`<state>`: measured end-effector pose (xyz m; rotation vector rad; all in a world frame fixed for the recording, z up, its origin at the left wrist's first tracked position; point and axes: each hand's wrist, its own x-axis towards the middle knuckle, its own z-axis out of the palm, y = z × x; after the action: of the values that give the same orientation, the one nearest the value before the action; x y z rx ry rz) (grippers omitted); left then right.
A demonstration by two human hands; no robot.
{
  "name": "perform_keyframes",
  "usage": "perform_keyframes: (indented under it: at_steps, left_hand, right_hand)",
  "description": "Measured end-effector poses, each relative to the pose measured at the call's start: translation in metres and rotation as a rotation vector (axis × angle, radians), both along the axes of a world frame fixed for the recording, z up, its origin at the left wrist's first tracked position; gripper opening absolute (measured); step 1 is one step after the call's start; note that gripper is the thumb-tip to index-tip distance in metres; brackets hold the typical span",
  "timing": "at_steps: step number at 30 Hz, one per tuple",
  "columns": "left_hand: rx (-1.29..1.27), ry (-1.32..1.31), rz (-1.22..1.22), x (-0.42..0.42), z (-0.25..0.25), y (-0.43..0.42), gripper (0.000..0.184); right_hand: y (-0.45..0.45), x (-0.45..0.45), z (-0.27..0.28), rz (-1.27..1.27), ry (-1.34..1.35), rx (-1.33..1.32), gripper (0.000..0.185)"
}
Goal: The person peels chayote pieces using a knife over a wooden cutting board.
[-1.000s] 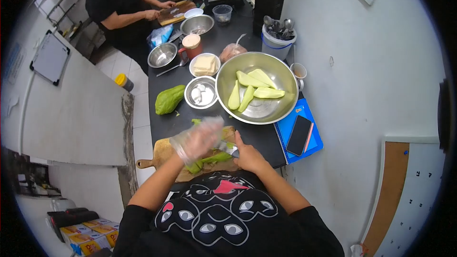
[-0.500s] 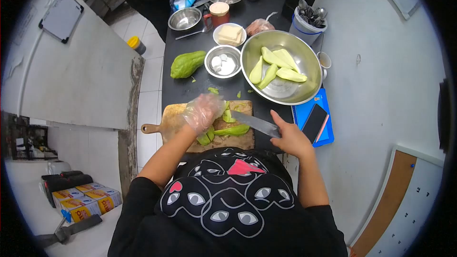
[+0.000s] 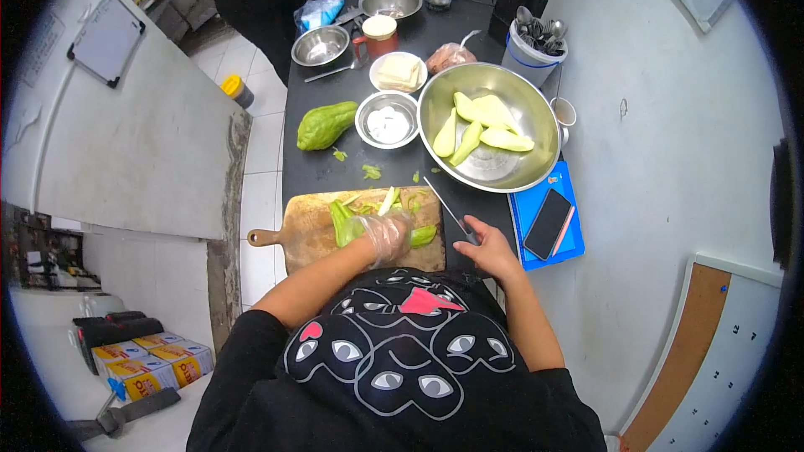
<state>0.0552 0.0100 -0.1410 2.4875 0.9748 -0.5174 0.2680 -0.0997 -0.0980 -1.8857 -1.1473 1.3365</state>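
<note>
My left hand (image 3: 387, 234), in a clear plastic glove, is low over the wooden cutting board (image 3: 310, 247), among green peelings (image 3: 342, 219). Its fingers are mostly hidden behind the glove and the scraps. A green piece (image 3: 423, 236) lies just right of it. My right hand (image 3: 490, 249) is closed on the handle of a knife (image 3: 448, 206), whose blade points up and left past the board's right edge. Beyond the board, a large steel bowl (image 3: 490, 169) holds several pale green peeled pieces (image 3: 506, 140). A whole green vegetable (image 3: 325, 125) lies at the back left.
A small steel bowl (image 3: 387, 120) with white pieces and a bowl of pale blocks (image 3: 399, 73) stand behind the board. A phone (image 3: 548, 224) rests on a blue folder (image 3: 574, 243) at right. Another person (image 3: 255, 0) works at the far end.
My left hand has moved right and down across the board. The knife has left the board's top, its blade now turned more upright, and my right hand has shifted slightly left.
</note>
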Motion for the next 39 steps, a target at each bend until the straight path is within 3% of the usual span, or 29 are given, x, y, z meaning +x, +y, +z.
perform_keyframes:
  at_steps: [1, 5, 7, 10, 11, 15, 18, 20, 22, 23, 25, 27, 28, 33, 36, 39]
  left_hand:
    - [-0.087, 0.024, 0.020, 0.000, -0.001, 0.003, 0.038]
    - [-0.365, -0.415, 0.297, -0.022, -0.014, 0.012, 0.043]
    - [-0.636, -0.557, 0.471, -0.028, 0.019, 0.016, 0.048]
    - [-0.497, -0.686, 0.495, -0.037, 0.062, 0.013, 0.046]
    - [-0.236, -0.670, 0.384, -0.039, 0.073, 0.011, 0.044]
    - [0.105, -0.839, 0.362, -0.042, 0.101, 0.002, 0.038]
    - [-0.568, -1.183, 0.562, -0.058, 0.106, 0.011, 0.030]
    - [-1.033, -1.546, 0.716, -0.053, 0.100, 0.010, 0.041]
    - [-1.602, -1.722, 0.873, -0.040, 0.095, 0.011, 0.049]
    - [-1.722, -1.687, 0.883, -0.039, 0.075, 0.013, 0.056]
    - [-1.694, -1.678, 1.116, -0.036, 0.067, 0.011, 0.060]
    - [-1.523, -1.600, 1.258, -0.041, 0.063, 0.012, 0.066]
    - [-1.558, -1.604, 1.286, -0.046, 0.064, 0.014, 0.067]
    - [-1.674, -1.708, 1.385, -0.055, 0.064, 0.025, 0.067]
    - [-1.668, -1.790, 1.310, -0.058, 0.065, 0.032, 0.066]
    - [-1.677, -1.839, 1.206, -0.062, 0.064, 0.033, 0.059]
  right_hand:
    - [0.001, -0.003, 0.000, -0.029, 0.068, -0.014, 0.069]
    - [0.015, -0.020, -0.008, -0.153, 0.200, -0.024, 0.070]
    - [0.024, -0.033, 0.003, -0.173, 0.311, -0.002, 0.071]
    - [0.042, -0.052, 0.017, -0.182, 0.487, 0.116, 0.066]
    - [0.048, -0.060, 0.020, -0.201, 0.534, 0.169, 0.063]
    - [0.071, -0.066, 0.042, -0.154, 0.749, 0.242, 0.058]
    - [0.080, -0.066, 0.068, -0.132, 0.964, 0.200, 0.058]
    - [0.084, -0.074, 0.075, -0.125, 1.068, 0.196, 0.058]
    - [0.089, -0.088, 0.072, -0.045, 0.736, 0.291, 0.057]
    - [0.094, -0.094, 0.067, -0.001, 0.573, 0.345, 0.057]
    - [0.100, -0.096, 0.061, 0.096, 0.149, 0.565, 0.055]
    - [0.096, -0.088, 0.073, 0.100, -0.046, 0.662, 0.053]
    - [0.092, -0.085, 0.085, 0.103, -0.144, 0.708, 0.052]
    - [0.076, -0.081, 0.068, 0.102, -0.045, 0.430, 0.047]
    - [0.065, -0.079, 0.039, 0.078, 0.035, 0.376, 0.045]
    - [0.056, -0.081, 0.030, 0.144, 0.025, 0.481, 0.041]
